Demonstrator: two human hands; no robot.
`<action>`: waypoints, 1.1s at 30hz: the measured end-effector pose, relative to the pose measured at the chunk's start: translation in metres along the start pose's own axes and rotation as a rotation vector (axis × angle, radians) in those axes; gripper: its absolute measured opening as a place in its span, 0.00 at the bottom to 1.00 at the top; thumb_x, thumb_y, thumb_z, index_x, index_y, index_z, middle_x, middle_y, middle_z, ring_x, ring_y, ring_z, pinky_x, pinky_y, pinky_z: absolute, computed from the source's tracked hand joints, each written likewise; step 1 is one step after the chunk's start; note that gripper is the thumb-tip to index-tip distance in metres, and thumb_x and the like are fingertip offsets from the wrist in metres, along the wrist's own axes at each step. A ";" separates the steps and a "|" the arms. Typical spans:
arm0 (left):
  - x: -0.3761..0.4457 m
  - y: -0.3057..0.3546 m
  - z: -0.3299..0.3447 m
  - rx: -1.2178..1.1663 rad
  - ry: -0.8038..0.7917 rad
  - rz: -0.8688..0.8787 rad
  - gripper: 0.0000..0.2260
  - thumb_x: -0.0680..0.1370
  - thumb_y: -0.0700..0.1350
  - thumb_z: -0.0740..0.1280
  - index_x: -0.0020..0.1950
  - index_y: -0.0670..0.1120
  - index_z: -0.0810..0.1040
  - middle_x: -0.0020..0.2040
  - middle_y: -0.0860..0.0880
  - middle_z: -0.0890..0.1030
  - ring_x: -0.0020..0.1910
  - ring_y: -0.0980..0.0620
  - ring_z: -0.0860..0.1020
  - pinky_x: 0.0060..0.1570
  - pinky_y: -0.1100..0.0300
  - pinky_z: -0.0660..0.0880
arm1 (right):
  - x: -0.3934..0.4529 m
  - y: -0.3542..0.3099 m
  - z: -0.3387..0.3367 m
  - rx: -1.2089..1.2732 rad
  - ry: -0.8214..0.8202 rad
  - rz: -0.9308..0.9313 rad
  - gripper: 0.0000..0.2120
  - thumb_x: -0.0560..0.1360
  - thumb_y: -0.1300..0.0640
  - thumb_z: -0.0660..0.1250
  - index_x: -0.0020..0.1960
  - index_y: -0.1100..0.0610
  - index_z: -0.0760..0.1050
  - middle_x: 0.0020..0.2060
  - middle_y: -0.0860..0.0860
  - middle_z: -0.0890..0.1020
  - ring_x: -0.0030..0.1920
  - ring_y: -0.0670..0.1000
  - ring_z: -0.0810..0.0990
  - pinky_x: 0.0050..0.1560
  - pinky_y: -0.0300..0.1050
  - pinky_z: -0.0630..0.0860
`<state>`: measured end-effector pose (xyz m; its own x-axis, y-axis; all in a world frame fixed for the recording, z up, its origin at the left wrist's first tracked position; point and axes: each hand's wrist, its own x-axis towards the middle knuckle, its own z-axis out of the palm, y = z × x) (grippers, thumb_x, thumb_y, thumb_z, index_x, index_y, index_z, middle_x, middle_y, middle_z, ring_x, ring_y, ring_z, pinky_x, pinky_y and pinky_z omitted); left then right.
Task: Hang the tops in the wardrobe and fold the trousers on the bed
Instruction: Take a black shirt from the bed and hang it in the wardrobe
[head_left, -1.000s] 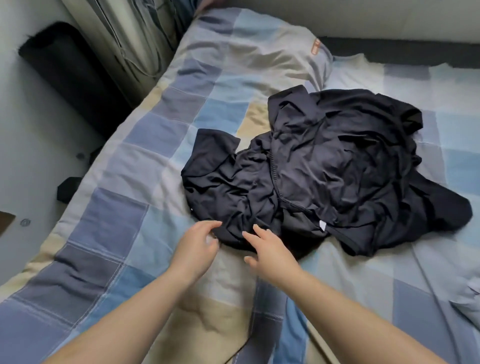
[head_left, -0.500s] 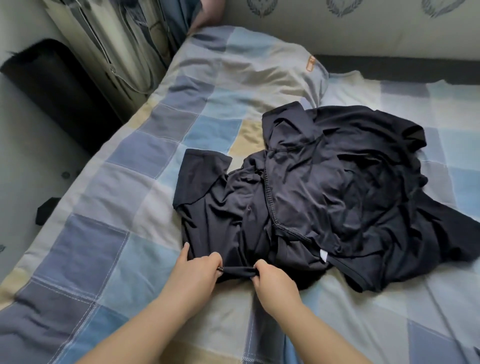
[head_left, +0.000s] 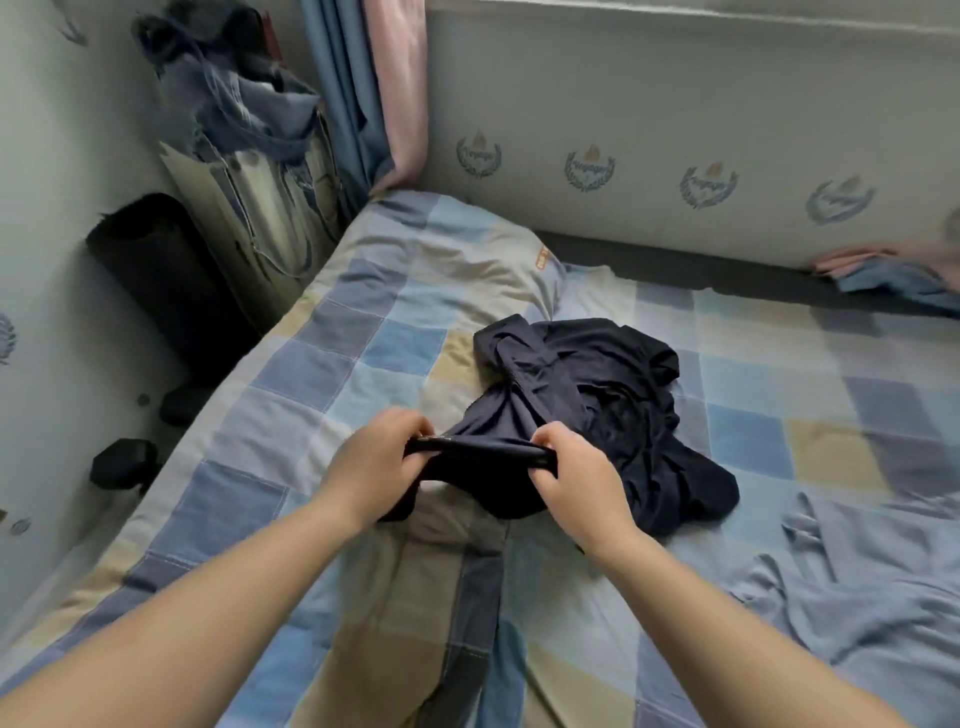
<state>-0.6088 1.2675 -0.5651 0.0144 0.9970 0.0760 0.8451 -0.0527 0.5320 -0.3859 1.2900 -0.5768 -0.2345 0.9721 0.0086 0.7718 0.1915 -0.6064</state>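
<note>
A crumpled pile of dark navy clothes (head_left: 587, 384) lies in the middle of the bed (head_left: 322, 364), which has a blue, grey and beige checked cover. My left hand (head_left: 382, 462) and my right hand (head_left: 576, 473) each grip one end of a hem of the nearest dark garment (head_left: 483, 452). The hem is stretched taut between them and lifted a little off the cover. The rest of that garment still trails into the pile. I cannot tell whether it is a top or trousers.
A light blue garment (head_left: 852, 582) lies bunched at the right of the bed. Pink and blue cloth (head_left: 883, 270) sits by the far wall. A dark bag (head_left: 161, 270) and a hung grey bag (head_left: 244, 109) stand left of the bed, beside curtains (head_left: 374, 93).
My hands went from reaching for the pile's near edge to gripping it, then raised the hem and pulled it apart. The pile has bunched up, and my view has tilted upward.
</note>
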 end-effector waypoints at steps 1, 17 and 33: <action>0.001 0.014 -0.024 -0.016 0.043 0.027 0.03 0.75 0.40 0.68 0.48 0.44 0.78 0.46 0.50 0.78 0.48 0.49 0.75 0.45 0.55 0.71 | -0.002 -0.015 -0.023 0.006 0.046 -0.011 0.06 0.75 0.58 0.63 0.51 0.52 0.72 0.45 0.48 0.79 0.46 0.52 0.77 0.44 0.49 0.74; -0.067 0.224 -0.301 -0.374 0.182 0.431 0.15 0.74 0.33 0.68 0.44 0.55 0.79 0.42 0.55 0.83 0.44 0.56 0.81 0.52 0.63 0.76 | -0.152 -0.196 -0.336 -0.248 0.444 -0.148 0.10 0.73 0.61 0.67 0.54 0.56 0.76 0.47 0.52 0.79 0.49 0.53 0.77 0.50 0.46 0.72; -0.195 0.395 -0.328 -0.329 0.097 0.410 0.08 0.72 0.42 0.72 0.38 0.55 0.78 0.38 0.51 0.79 0.36 0.51 0.77 0.39 0.58 0.73 | -0.437 -0.197 -0.502 -0.047 0.670 0.160 0.08 0.76 0.58 0.61 0.40 0.49 0.74 0.34 0.45 0.78 0.37 0.43 0.75 0.35 0.34 0.68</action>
<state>-0.4529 1.0337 -0.0935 0.2460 0.8817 0.4025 0.5683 -0.4677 0.6770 -0.1386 0.8954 -0.0619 0.2890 0.8602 0.4203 0.7945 0.0294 -0.6065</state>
